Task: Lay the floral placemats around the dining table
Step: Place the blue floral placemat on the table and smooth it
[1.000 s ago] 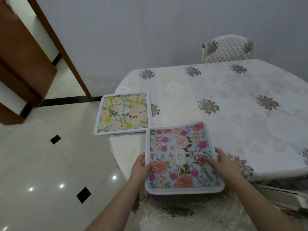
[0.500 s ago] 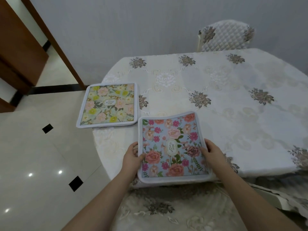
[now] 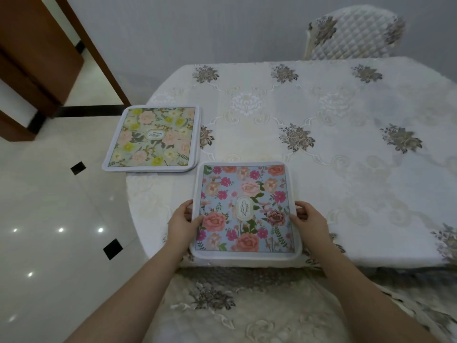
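A blue placemat with pink and coral flowers (image 3: pixel 244 209) lies flat at the near edge of the round dining table (image 3: pixel 321 134), which is draped in a white embroidered cloth. My left hand (image 3: pixel 181 225) pinches its left border and my right hand (image 3: pixel 309 220) pinches its right border, thumbs on top. A green placemat with yellow and peach flowers (image 3: pixel 152 138) sits at the table's left edge, overhanging it a little, on top of at least one more mat whose rim shows beneath.
A quilted white chair (image 3: pixel 353 33) stands behind the table's far side. A cushioned seat (image 3: pixel 247 308) with the same embroidery lies directly below me. Glossy tiled floor (image 3: pixel 54 219) spreads to the left, with a wooden door frame (image 3: pixel 99 53) at the upper left.
The blue placemat, whose far edge was curled up, now lies flat and squared to the table's near edge. Both hands keep their hold on its sides. My view shifted closer.
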Available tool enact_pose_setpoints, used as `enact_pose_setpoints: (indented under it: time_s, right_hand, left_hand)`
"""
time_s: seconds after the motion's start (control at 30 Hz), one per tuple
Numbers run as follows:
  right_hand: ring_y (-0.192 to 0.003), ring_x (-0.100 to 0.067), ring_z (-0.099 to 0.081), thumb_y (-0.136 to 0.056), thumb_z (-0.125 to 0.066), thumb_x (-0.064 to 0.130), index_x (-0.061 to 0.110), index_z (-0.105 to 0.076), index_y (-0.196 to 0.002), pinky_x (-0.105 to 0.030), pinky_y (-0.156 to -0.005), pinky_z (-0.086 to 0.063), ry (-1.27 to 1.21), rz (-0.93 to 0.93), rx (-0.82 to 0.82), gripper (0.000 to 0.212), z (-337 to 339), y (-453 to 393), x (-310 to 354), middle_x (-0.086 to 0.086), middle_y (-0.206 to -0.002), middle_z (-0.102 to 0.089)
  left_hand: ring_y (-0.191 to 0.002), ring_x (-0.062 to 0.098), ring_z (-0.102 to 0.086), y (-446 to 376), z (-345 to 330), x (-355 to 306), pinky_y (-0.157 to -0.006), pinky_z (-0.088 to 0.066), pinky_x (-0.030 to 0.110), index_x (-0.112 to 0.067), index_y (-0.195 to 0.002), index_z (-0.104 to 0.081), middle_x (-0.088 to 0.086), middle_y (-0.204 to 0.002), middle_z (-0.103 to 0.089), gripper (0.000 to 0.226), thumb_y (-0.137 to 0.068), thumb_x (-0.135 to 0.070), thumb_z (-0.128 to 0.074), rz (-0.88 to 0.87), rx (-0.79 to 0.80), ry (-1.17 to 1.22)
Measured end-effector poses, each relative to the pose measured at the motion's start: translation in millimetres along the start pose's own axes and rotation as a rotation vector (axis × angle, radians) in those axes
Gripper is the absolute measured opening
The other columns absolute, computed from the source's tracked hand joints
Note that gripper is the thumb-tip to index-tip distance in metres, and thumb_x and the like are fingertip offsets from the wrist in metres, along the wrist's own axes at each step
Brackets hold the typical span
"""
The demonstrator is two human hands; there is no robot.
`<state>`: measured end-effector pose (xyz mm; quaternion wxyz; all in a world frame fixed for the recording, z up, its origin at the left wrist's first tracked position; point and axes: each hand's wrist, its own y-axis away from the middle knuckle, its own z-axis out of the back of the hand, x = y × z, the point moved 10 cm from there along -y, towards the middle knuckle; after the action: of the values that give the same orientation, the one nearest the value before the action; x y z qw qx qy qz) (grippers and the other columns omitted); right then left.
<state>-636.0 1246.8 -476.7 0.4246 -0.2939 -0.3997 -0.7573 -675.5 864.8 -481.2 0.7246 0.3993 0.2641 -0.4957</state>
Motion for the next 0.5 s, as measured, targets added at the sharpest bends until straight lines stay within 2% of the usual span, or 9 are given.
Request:
enact_pose_setpoints:
  time_s: [0.1,0.17,0.23,0.33,0.4,0.47,0.5]
  right_hand:
    - [-0.082,0.007,-0.06,-0.095,-0.065,0.022,0.029,-0.059,-0.12,-0.011,-0.062,-0.045,0.016,0.011,0.0,0.027,1.9,0.5,1.5,0.023,-0.091,-0.064]
    - [-0.081,0.008,-0.058,-0.095,-0.065,0.022,0.029,-0.06,-0.121,-0.01,-0.062,-0.043,0.027,0.013,-0.016,0.027,3.6,-0.4,1.4,0.025,-0.09,-0.062]
    - [-0.083,0.006,-0.058,-0.095,-0.064,0.021,0.026,-0.061,-0.124,-0.014,-0.066,-0.045,0.028,0.003,-0.024,0.029,3.5,-2.1,-1.1,0.024,-0.09,-0.061]
    - [-0.091,-0.01,-0.063,-0.096,-0.062,0.021,0.021,-0.06,-0.128,-0.025,-0.076,-0.049,0.067,0.016,-0.038,0.032,1.7,-1.6,-1.5,0.012,-0.097,-0.064]
    - [-0.102,-0.017,-0.061,-0.098,-0.059,0.022,0.018,-0.058,-0.131,-0.031,-0.083,-0.05,0.112,0.022,-0.1,0.034,4.0,-0.5,-1.3,0.0,-0.112,-0.065]
    - [-0.114,-0.022,-0.054,-0.099,-0.055,0.023,0.017,-0.057,-0.132,-0.037,-0.094,-0.046,0.195,0.038,-0.189,0.033,7.6,1.6,2.8,-0.006,-0.126,-0.058]
    - [-0.119,-0.023,-0.049,-0.099,-0.054,0.023,0.018,-0.058,-0.13,-0.04,-0.097,-0.043,0.245,0.062,-0.225,0.032,7.9,1.8,8.9,-0.006,-0.128,-0.057]
  left_hand:
    - [-0.083,0.007,-0.063,2.3,-0.3,-2.0,-0.069,-0.051,0.023,-0.02,-0.137,-0.055,-0.01,-0.095,-0.065,0.054,-0.087,-0.02,-0.076,0.0,0.005,-0.013]
    - [-0.082,0.004,-0.062,3.8,-0.3,-3.1,-0.067,-0.049,0.021,-0.02,-0.136,-0.055,-0.011,-0.093,-0.065,0.053,-0.087,-0.019,-0.076,-0.002,0.005,-0.024]
    - [-0.081,0.0,-0.061,4.1,-1.1,-2.5,-0.063,-0.047,0.017,-0.02,-0.136,-0.056,-0.015,-0.092,-0.065,0.053,-0.087,-0.021,-0.076,-0.004,0.01,-0.03]
    - [-0.082,-0.001,-0.061,3.1,-0.7,0.4,-0.062,-0.046,0.014,-0.021,-0.139,-0.053,-0.014,-0.095,-0.065,0.057,-0.087,-0.025,-0.076,-0.005,0.0,-0.026]
    - [-0.088,0.004,-0.061,3.0,3.1,1.3,-0.069,-0.05,0.019,-0.019,-0.143,-0.048,-0.007,-0.103,-0.062,0.057,-0.092,-0.027,-0.07,-0.009,-0.049,-0.023]
    - [-0.099,0.011,-0.058,4.5,8.6,-0.3,-0.086,-0.054,0.033,-0.02,-0.144,-0.045,-0.002,-0.116,-0.057,0.049,-0.097,-0.027,-0.06,-0.043,-0.13,-0.045]
    - [-0.106,0.013,-0.055,4.4,9.3,-4.5,-0.095,-0.052,0.038,-0.021,-0.143,-0.045,-0.001,-0.122,-0.055,0.046,-0.099,-0.027,-0.056,-0.084,-0.158,-0.069]
